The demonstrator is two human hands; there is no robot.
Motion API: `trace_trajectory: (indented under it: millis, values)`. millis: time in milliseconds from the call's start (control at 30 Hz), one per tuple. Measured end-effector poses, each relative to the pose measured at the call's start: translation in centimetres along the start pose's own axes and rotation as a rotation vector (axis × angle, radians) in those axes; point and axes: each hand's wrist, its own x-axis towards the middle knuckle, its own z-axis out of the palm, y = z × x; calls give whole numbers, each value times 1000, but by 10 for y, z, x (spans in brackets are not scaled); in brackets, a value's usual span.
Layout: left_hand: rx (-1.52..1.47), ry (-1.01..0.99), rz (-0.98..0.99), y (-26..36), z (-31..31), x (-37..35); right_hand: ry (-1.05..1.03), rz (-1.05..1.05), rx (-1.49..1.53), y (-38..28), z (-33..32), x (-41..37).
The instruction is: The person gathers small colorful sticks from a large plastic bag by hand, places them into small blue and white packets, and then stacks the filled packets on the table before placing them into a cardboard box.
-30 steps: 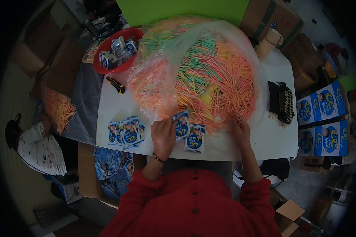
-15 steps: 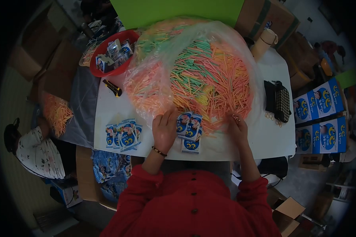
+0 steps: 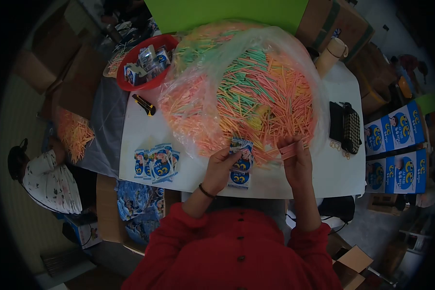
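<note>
My left hand [image 3: 219, 169], with a dark bracelet at the wrist, is closed with thumb and fingers at the left edge of a blue and white printed packet [image 3: 243, 157]. Another such packet [image 3: 239, 179] lies partly under it near the table's front edge. To the right, my right hand [image 3: 297, 164] grips a small bundle of thin pink sticks [image 3: 288, 151] between thumb and fingers. Just beyond both hands spreads a large heap of pink, green, orange and yellow sticks [image 3: 270, 87] in an open clear plastic bag [image 3: 205, 96].
Several flat packets [image 3: 157, 163] lie at the table's left, below a yellow-black box cutter [image 3: 144, 105]. A red bowl [image 3: 126, 86] holds more packets. At the right are a woven pouch [image 3: 351, 128] and a beige bottle [image 3: 331, 57]. Another person [image 3: 50, 179] sits at far left.
My left hand's thumb now reaches over the upper packet's left edge. My right hand has lifted and turned, showing the pink bundle in its fingers. The whole view has shifted slightly.
</note>
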Motion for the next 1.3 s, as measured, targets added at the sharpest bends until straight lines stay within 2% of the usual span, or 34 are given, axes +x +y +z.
trace_trajectory:
  millis: [33,100,233,300,333,400,433,500,533,600,700,833,900,933,1033,1100,1233,1300]
  values:
    - [1,5,-2,-2,2,-1,2,5,2,1,11,-6]
    - [133,-39,10,-6,6,-2,-237,213,47,7,30,-18]
    - [-72,-45,-12,-7,19,-3,-117,334,-161,35,32,-29]
    - [-210,32,-191,-9,15,-5,-42,316,-155,40,31,-29]
    - [-210,39,-189,-11,10,-7,-45,323,-152,38,31,-29]
    - [1,6,-119,-14,0,-13,-250,185,-177,26,30,-28]
    - [0,11,-122,-13,-2,-15,-249,189,-175,20,32,-27]
    - [344,-7,48,-10,-2,-20,-202,71,-156,9,36,-26]
    - [343,-10,44,-9,-1,-22,-197,70,-157,7,38,-24]
    - [518,-93,155,-8,0,-24,-251,-90,-230,8,43,-22]
    - [690,-163,248,-7,-1,-23,-292,-59,-249,9,59,-25]
    - [726,-186,258,-4,-2,-24,-291,51,-284,14,65,-25]
    - [661,-165,346,-5,1,-23,-407,58,-560,20,52,-20]
    - [661,-162,347,-4,3,-24,-409,60,-560,22,48,-18]
    - [586,-166,337,-4,9,-24,-465,43,-667,23,41,-17]
    - [488,-172,274,-12,7,-19,-506,-113,-1018,19,44,-17]
    - [510,-128,203,-15,7,-13,-597,-118,-981,10,46,-9]
    - [506,-236,261,-9,13,-11,-671,-129,-1218,-1,51,-2]
